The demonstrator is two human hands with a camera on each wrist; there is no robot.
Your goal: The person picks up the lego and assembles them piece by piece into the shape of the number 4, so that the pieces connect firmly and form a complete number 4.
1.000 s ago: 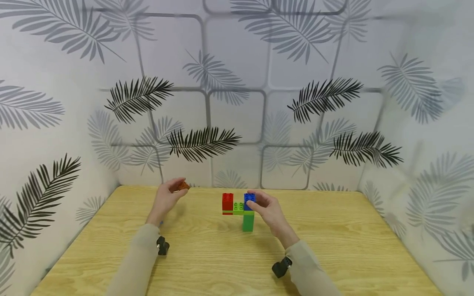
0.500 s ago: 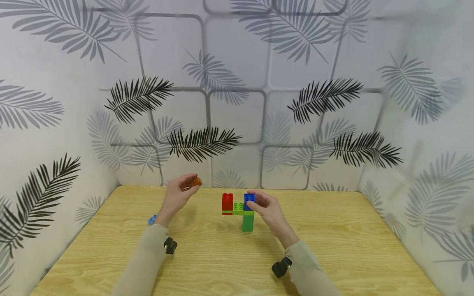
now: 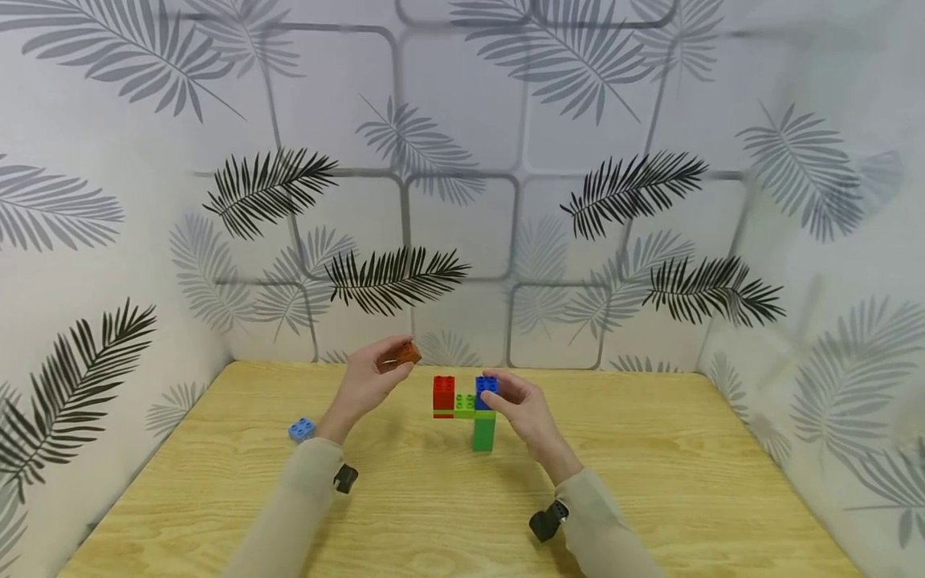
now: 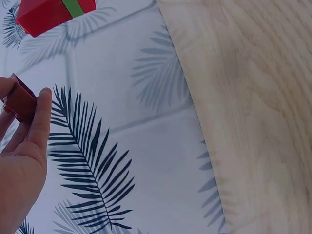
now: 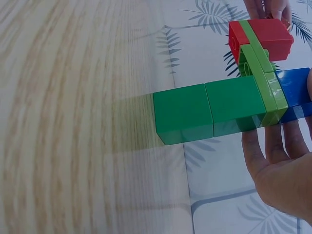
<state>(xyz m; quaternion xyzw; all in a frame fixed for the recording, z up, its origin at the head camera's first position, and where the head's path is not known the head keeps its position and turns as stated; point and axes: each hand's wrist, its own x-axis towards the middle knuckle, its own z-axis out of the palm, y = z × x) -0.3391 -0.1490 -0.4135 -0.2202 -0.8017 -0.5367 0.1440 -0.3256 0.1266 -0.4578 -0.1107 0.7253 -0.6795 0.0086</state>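
My left hand [image 3: 367,384] pinches an orange-brown toy brick [image 3: 409,352] above the table, left of a block structure. In the left wrist view the brick [image 4: 20,102] sits between thumb and fingers. The structure has dark green bricks [image 5: 209,109] stacked as a column, a light green piece [image 3: 465,401] bridging sideways, a red brick [image 3: 444,392] on its left end and a blue brick [image 3: 486,385] above the column. My right hand [image 3: 527,411] grips the blue brick, thumb in front. Red also shows under the bridge's left end, which overhangs the table.
A light blue brick [image 3: 301,429] lies on the wooden table [image 3: 636,449], beside the left forearm. Patterned walls [image 3: 462,225] enclose the table at the back and sides. Each wrist carries a small black camera [image 3: 548,522].
My left hand has moved right and slightly up with the orange-brown brick, nearer the red brick. The light blue brick has come out from behind the left arm. My right hand stays put.
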